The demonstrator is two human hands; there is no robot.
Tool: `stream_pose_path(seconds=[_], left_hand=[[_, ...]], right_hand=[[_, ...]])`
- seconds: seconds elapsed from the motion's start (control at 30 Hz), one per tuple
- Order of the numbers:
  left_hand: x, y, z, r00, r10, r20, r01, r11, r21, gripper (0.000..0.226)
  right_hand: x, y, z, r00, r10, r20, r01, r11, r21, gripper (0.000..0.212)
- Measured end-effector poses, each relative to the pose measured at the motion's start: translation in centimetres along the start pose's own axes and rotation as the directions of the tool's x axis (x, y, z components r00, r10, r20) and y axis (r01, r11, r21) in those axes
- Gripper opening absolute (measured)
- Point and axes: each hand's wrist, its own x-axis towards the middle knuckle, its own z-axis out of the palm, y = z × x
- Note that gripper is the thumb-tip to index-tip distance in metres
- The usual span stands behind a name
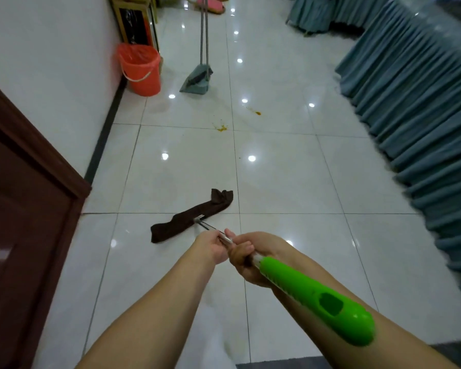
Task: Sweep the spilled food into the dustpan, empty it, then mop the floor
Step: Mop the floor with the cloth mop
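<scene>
Both arms reach forward; left hand [210, 249] and right hand [244, 258] fingers grasp the mop [192, 215] shaft.

Both hands [225, 251] on mop [190, 218].

The floor [277, 182] is of glossy white tiles that reflect round ceiling lights. A white wall [51, 62] with a dark baseboard [104, 134] runs along its left edge, beside a brown wooden door [16, 209]. Pleated teal cloth [415, 115] hangs along the right edge.

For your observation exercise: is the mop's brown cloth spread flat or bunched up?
Partly bunched: the brown cloth lies on the floor in a narrow twisted strip, its far end crumpled.
</scene>
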Motion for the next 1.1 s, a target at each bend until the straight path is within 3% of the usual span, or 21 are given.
stream_pose_path(seconds=[0.13,0.27,0.5,0.6,0.77,1.1], left_hand=[[-0.4,1.8,-1.0,0.996,-0.086,0.016,0.088,0.993,-0.081,0.023],[0.4,5.5,-2.1,0.994,-0.109,-0.027,0.106,0.99,-0.097,0.042],[3.4,16.2,-3.3,0.991,-0.1,-0.087,0.102,0.994,0.03,0.037],[4.9,22.0,-3.3,0.992,-0.113,-0.049,0.116,0.991,0.064,0.018],[7.6,30.8,-2.4,0.996,-0.078,-0.053,0.089,0.968,0.234,0.014],[12.5,39.5,1.9,0.999,-0.028,-0.018,0.031,0.99,0.139,0.019]], right_hand=[[-0.5,1.5,1.8,1.0,-0.008,-0.014,0.008,1.0,0.006,0.047],[1.8,2.2,5.5,0.999,-0.007,-0.041,0.007,1.0,0.009,0.041],[7.1,0.1,15.6,0.995,0.004,-0.1,-0.006,1.0,-0.012,0.032],[9.5,-1.4,20.6,0.997,0.029,-0.075,-0.028,0.999,0.018,0.025],[14.1,-4.7,27.7,1.0,-0.002,-0.02,0.005,0.993,0.121,0.023],[19.1,-12.5,32.2,0.993,0.047,0.106,-0.069,0.975,0.212,0.021]])
